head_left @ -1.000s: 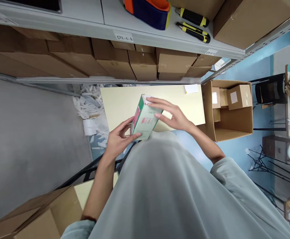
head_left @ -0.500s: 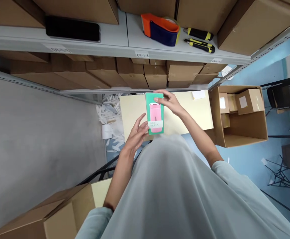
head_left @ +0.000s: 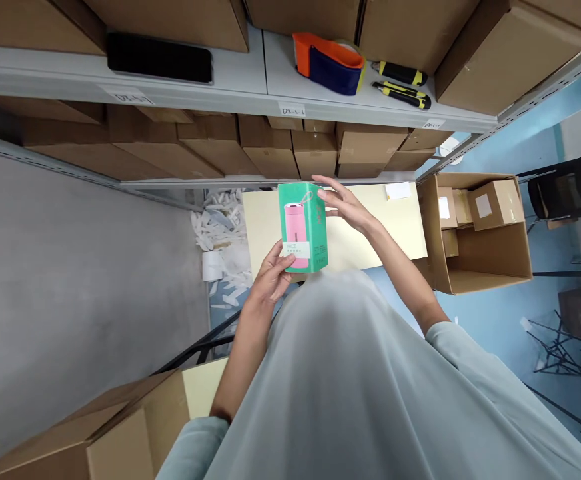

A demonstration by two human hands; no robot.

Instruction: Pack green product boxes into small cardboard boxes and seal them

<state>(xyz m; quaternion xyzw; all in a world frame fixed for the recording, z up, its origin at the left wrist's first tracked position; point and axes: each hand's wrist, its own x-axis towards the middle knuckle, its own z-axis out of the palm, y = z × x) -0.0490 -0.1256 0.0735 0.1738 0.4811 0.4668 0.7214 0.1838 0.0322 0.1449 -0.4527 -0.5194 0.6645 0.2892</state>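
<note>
A green box (head_left: 318,230) with a pink bottle printed on its front is held above the pale yellow table (head_left: 370,233). Two of its faces show, the front and the right side. My left hand (head_left: 272,273) grips its lower left edge, thumb on the front near a white label strip. At the upper right edge, my right hand (head_left: 345,205) has its fingers spread, with fingertips at or very near the box; whether they press on it is unclear.
A shelf (head_left: 240,100) ahead bears cartons, a black phone (head_left: 159,59), an orange and blue tape dispenser (head_left: 329,65) and two cutters (head_left: 401,83). An open carton (head_left: 490,270) with small boxes stands right. Another carton (head_left: 130,433) is lower left; paper scraps (head_left: 220,223) lie left.
The green box has turned so that its right side now shows, and it has shifted slightly left. My left hand has closed on its lower edge, and my right fingers have come off the front.
</note>
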